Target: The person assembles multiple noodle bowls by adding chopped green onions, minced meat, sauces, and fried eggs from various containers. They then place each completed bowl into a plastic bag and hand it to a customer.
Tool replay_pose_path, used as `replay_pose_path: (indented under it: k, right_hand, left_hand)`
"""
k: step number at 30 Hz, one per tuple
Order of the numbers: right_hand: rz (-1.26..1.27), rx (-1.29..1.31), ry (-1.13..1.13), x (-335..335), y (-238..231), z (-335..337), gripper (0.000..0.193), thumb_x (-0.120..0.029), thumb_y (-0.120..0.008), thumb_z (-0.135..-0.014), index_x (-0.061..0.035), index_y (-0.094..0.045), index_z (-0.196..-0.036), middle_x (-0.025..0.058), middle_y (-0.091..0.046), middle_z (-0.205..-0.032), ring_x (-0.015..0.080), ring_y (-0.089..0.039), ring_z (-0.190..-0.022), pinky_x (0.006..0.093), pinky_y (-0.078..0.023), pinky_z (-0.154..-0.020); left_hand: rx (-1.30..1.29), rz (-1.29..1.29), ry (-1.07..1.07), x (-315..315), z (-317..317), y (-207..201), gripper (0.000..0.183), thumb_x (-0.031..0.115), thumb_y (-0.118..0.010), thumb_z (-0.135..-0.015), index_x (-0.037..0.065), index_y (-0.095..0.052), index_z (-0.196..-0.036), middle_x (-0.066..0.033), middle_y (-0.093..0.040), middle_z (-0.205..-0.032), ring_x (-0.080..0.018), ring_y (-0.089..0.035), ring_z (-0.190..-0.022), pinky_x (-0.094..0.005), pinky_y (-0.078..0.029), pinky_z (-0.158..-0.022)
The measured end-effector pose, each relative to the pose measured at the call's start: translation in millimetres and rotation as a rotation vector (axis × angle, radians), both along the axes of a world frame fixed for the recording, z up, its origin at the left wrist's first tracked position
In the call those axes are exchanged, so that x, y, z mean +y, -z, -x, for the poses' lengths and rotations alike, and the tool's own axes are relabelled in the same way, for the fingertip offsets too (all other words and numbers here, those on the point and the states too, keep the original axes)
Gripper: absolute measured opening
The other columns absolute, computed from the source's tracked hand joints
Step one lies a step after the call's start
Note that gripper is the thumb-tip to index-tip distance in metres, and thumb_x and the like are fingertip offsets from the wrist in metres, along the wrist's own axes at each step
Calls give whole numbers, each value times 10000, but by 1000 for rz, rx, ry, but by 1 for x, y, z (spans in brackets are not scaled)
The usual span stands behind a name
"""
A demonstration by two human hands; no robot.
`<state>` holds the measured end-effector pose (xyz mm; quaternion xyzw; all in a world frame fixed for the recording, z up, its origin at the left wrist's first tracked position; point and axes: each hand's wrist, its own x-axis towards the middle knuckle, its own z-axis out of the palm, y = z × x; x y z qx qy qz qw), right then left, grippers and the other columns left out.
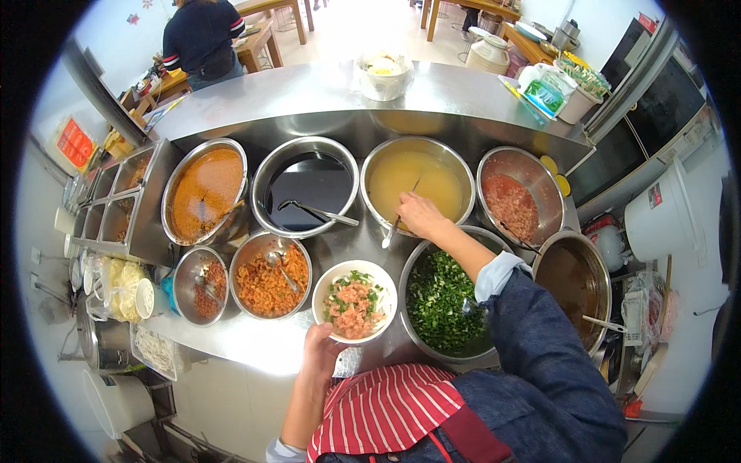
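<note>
My left hand (318,353) grips the near rim of a white bowl (328,282) that holds pink minced bits and chopped greens. It rests on the steel counter. My right hand (421,214) reaches forward and holds a metal spoon (390,231) at the near rim of a steel bowl of yellow broth (417,182). Just below my right forearm sits a steel bowl of chopped green herbs (438,297).
Steel bowls ring the counter (309,100): orange sauce (203,191), dark liquid with a ladle (309,187), red mince (513,202), brown liquid (570,282), orange crumbs (270,282), a small chili bowl (202,284). A person (199,35) stands at the far left. A white bucket (664,220) is at right.
</note>
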<state>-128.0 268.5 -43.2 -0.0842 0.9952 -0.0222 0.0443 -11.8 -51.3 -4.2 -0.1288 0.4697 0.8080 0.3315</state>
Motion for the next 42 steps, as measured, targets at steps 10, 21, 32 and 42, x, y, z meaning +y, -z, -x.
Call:
replay_pose_path:
  k: [10, 21, 32, 42]
  right_hand:
    - [708, 358, -55, 29, -46, -68, 165, 4, -513, -757, -18, -623, -879, 149, -606, -828, 291, -610, -783, 361, -490, -686]
    - [835, 385, 666, 88, -52, -60, 158, -70, -501, -846, 26, -623, -874, 127, -650, -805, 161, -634, -672, 264, -506, -630]
    - [1392, 326, 606, 55, -158, -101, 170, -79, -477, -877, 37, -595, -912, 110, -627, -878, 158, -629, -771, 264, -524, -690]
    - [692, 474, 575, 65, -77, -78, 160, -125, -542, -820, -37, -629, -922, 114, -643, -854, 260, -614, -805, 338, -471, -715]
  left_hand:
    - [-4, 37, -16, 25, 32, 8, 393, 273, -526, -809, 4, -481, -1093, -144, -548, -1112, -279, -569, -986, -415, -505, -792]
    - [4, 106, 78, 62, 65, 22, 425, 292, -541, -803, 14, -460, -1115, -144, -550, -1058, -262, -567, -902, -424, -492, -796]
    - [-6, 206, 92, 87, 76, 24, 516, 346, -580, -760, -16, -497, -1119, -171, -567, -979, -256, -592, -838, -377, -497, -744]
    - [-23, 186, 109, 90, 73, 23, 554, 354, -588, -748, -18, -492, -1147, -166, -570, -992, -257, -588, -844, -375, -478, -756]
